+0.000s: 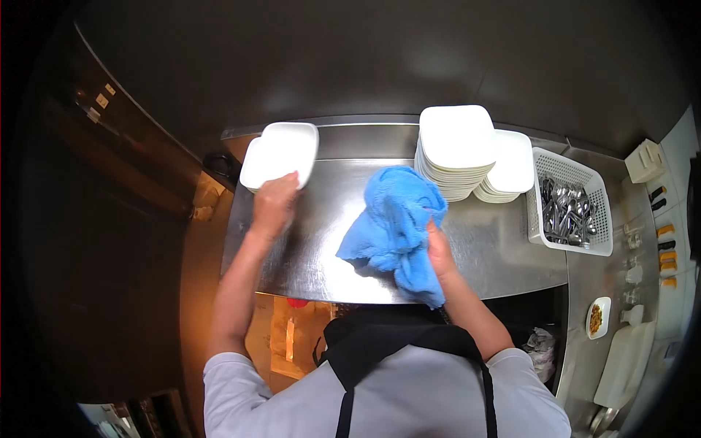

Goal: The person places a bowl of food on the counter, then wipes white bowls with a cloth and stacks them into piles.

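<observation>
My left hand (274,204) grips the near edge of a white square plate (290,146), with its thumb on the plate's top. This plate is over, or resting on, a small stack of white plates (252,166) at the counter's left end; I cannot tell whether they touch. In my right hand (438,252) a blue cloth (400,219) is bunched up, hanging in folds over the middle of the steel counter (336,241). Most of the right fingers are hidden by the cloth.
Behind the cloth stands a tall stack of white square plates (458,139), beside a lower stack (513,160). Further right is a white perforated basket (537,219) full of cutlery. A small white dish (599,330) with food sits on the right-hand counter. A dark wall closes the back.
</observation>
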{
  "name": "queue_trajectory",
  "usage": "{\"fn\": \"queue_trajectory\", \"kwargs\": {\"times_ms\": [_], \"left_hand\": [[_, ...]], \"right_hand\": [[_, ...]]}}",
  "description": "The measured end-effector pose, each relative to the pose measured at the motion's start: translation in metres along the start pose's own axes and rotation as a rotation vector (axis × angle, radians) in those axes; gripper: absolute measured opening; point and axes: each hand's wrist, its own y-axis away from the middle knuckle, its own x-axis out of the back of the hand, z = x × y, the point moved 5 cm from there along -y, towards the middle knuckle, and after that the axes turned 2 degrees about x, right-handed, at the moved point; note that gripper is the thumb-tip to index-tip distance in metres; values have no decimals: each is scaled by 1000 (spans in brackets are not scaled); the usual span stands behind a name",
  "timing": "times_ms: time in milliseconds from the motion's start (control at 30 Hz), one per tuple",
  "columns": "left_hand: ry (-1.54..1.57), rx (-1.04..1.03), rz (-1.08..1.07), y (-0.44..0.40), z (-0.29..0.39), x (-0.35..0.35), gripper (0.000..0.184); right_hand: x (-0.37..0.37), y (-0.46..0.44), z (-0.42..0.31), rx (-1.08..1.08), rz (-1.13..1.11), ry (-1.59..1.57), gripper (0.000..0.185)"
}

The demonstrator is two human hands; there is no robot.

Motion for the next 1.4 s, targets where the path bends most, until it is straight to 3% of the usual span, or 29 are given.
{"fn": "queue_trajectory", "kwargs": {"times_ms": [200,300,333,400,433,500,567,633,733,767,833,900,933,1033,1067,1167,1200,1300,1333,1400], "left_hand": [[-137,129,-225,16,-53,-7,16],[-24,302,-377,21,-69,-24,33],[-147,263,-354,16,-58,-27,41],[-397,183,-289,10,-37,-25,59],[-249,241,-276,5,-28,-29,84],[43,238,-87,-17,30,-35,98],[329,270,-19,-41,98,-58,109],[572,375,-39,-69,162,-88,117],[813,548,31,-114,211,-132,118],[926,604,91,-123,218,-144,116],[1009,649,171,-134,222,-158,105],[935,615,173,-132,217,-163,90],[917,521,197,-139,221,-142,67],[961,658,-48,-136,219,-144,69],[935,732,-110,-133,219,-141,88],[990,630,83,-135,220,-123,117],[838,602,79,-137,218,-123,135],[807,571,104,-143,217,-128,135],[731,563,53,-147,220,-123,134],[867,556,100,-148,218,-131,135]], "right_hand": [[26,9,-4,-10,35,-72,61],[19,21,-26,59,68,161,64],[15,28,-40,96,86,283,65],[-8,35,-86,325,4,453,69],[-19,33,-106,438,-39,533,72],[-37,18,-159,876,-160,939,72],[-75,-6,-214,1062,-112,1416,69],[-75,-58,-232,820,58,1909,76],[-10,-131,-186,506,91,2462,88],[-9,-134,-182,343,48,2425,99],[-12,-135,-175,255,-119,1884,94],[-29,-118,-175,195,-46,1944,90],[-35,-110,-176,167,-8,1966,89],[-41,-108,-179,211,-164,1805,75],[-45,-107,-190,217,-267,1682,66],[-50,-105,-231,427,-102,1701,61],[-50,-111,-241,496,-71,1912,69],[-11,-135,-219,434,-164,2316,77],[-11,-131,-206,201,-119,2267,86],[-23,-129,-197,48,-71,1972,87]]}}
